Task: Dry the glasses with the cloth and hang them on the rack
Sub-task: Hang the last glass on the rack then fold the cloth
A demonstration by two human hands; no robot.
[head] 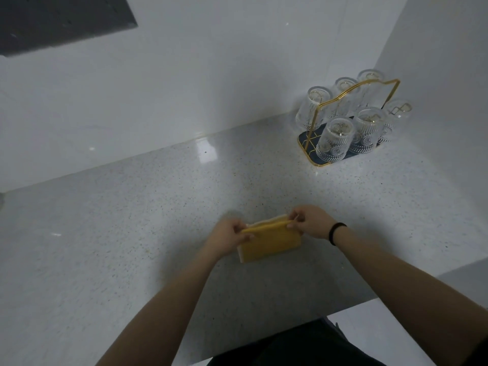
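The left hand (227, 235) and right hand (311, 222) pinch the folded yellow cloth (269, 243) stretched between them over the desk (132, 220), with the rack (351, 120) of glasses (334, 140) at one o'clock.

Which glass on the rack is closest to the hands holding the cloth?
The front-left glass, inverted at the rack's near corner. The other five hang farther right or behind it toward the wall.
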